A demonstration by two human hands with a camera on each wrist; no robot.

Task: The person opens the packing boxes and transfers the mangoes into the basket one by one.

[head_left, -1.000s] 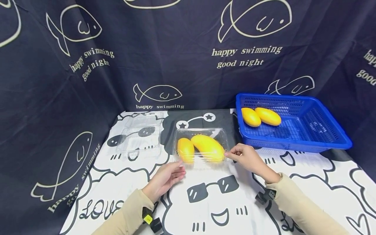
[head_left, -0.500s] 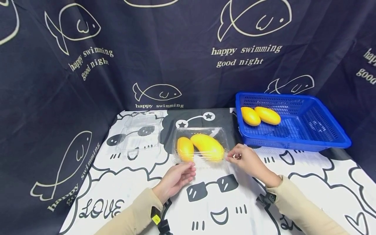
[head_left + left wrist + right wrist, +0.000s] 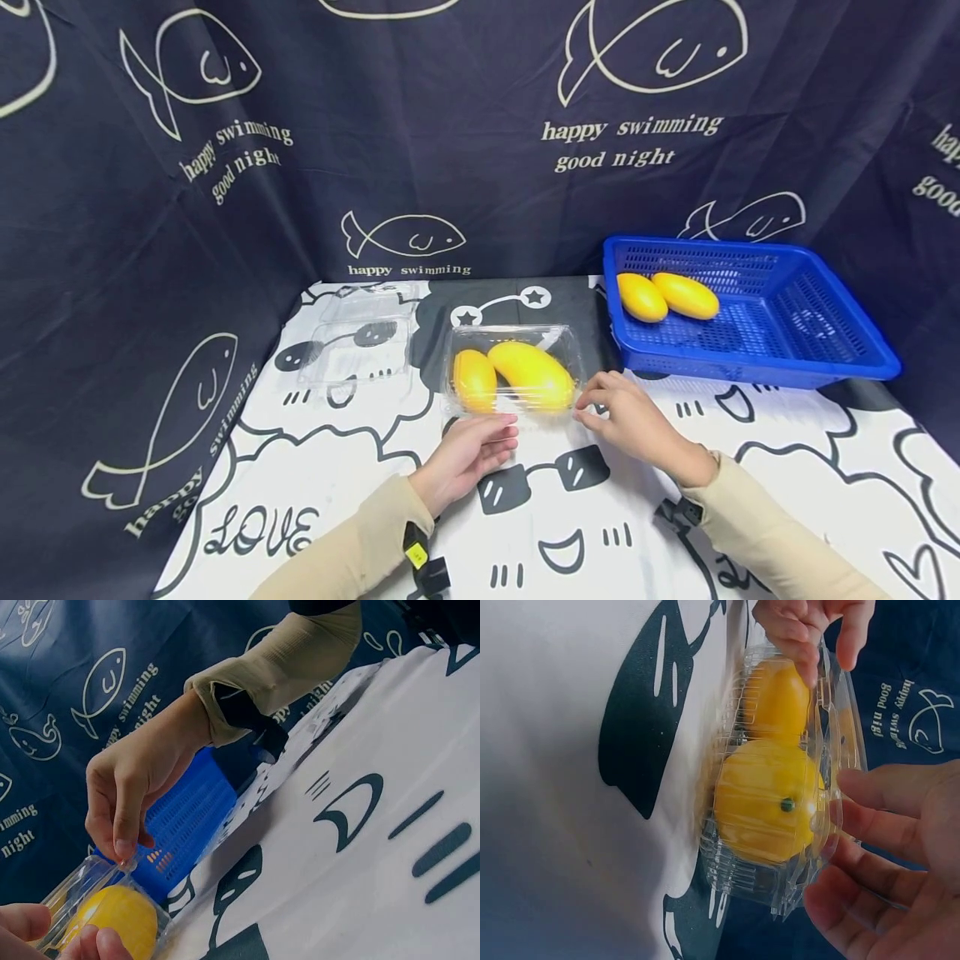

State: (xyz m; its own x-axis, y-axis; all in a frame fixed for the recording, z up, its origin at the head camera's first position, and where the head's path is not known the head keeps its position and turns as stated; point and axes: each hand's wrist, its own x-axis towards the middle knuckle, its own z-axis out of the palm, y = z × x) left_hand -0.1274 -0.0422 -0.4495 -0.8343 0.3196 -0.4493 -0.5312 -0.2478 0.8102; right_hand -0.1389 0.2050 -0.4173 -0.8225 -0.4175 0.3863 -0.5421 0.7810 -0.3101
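A clear plastic clamshell box sits in the middle of the table with its lid down over two yellow mangoes, a smaller one and a larger one. At its front right corner, my right hand pinches the clear rim between thumb and fingertips; the left wrist view shows this pinch on the box's edge. My left hand is at the front edge, thumb and fingers apart and loosely extended near the rim. Whether its fingertips touch the plastic I cannot tell.
A blue perforated basket stands at the back right, holding two more mangoes at its left end. More clear plastic containers lie at the back left. A dark fish-print curtain rises behind the patterned tablecloth.
My left hand has slid rightward along the box's front edge, from its left corner toward the middle. My right hand stays at the front right corner, and the box has hardly moved.
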